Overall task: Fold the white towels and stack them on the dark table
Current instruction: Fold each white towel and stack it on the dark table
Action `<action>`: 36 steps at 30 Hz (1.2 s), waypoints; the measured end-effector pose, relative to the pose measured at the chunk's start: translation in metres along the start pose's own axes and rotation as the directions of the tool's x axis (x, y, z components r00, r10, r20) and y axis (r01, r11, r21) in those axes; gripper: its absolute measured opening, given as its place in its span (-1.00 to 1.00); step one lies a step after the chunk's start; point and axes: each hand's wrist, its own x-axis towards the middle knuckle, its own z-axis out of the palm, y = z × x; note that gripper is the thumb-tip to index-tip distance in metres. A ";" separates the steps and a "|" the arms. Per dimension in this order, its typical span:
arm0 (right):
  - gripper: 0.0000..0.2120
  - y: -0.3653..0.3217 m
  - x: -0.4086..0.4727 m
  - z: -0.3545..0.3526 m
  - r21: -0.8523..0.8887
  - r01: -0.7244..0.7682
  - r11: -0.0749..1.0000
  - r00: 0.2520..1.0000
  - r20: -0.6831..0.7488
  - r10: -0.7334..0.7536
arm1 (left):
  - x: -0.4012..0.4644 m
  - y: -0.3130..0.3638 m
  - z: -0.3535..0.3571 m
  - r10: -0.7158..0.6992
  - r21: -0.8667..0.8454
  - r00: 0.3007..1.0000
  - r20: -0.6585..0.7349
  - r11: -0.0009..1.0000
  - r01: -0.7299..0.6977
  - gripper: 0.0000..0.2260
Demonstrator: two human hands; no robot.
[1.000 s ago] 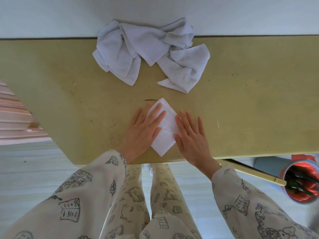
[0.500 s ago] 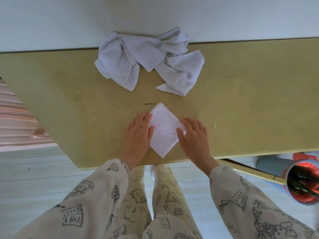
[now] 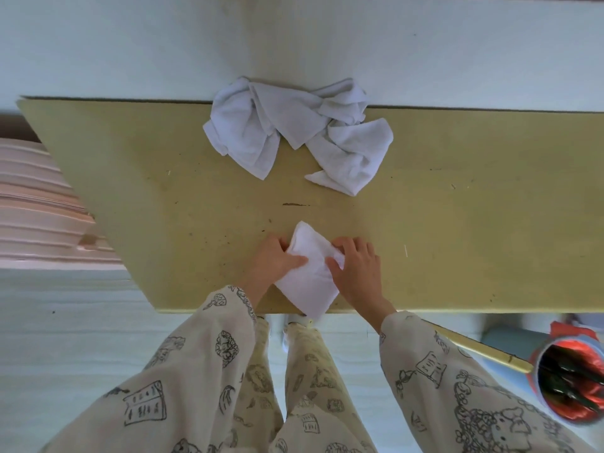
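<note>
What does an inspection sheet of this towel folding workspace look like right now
Surface: yellowish table, scuffed and speckled.
Job's things: folded towel at the near edge; crumpled towels at the far edge by the wall.
Clutter: nothing seen on the table.
Hands: left hand and right hand both grip the folded towel.
Cables: nothing seen.
Surroundings: red-lined bin on the floor to the right; pink ribbed object to the left.

Head view: one wide-angle camera, worn on the person's head, facing forward and steeply down over the table [image 3: 163,191]; hands close below, wall beyond the far edge.
</note>
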 end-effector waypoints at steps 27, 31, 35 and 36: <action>-0.87 -0.412 -0.301 -0.009 0.524 0.756 0.393 0.093 0.508 -0.856 | -0.452 -0.338 -0.171 -0.095 -0.383 0.559 -0.823 0.821 -0.424 -0.86; -0.89 -0.460 -0.436 0.043 0.535 0.824 0.185 -0.123 0.489 -0.864 | -0.556 -0.447 -0.133 -0.314 -0.456 0.383 -0.869 0.808 -0.373 -0.89; -0.92 -0.490 -0.562 0.099 0.566 0.824 0.010 -0.340 0.509 -0.791 | -0.647 -0.542 -0.080 -0.520 -0.556 0.200 -0.830 0.746 -0.367 -0.88; -0.96 -0.496 -0.591 0.115 0.576 0.817 -0.018 -0.378 0.513 -0.771 | -0.665 -0.562 -0.066 -0.567 -0.579 0.154 -0.809 0.723 -0.378 -0.86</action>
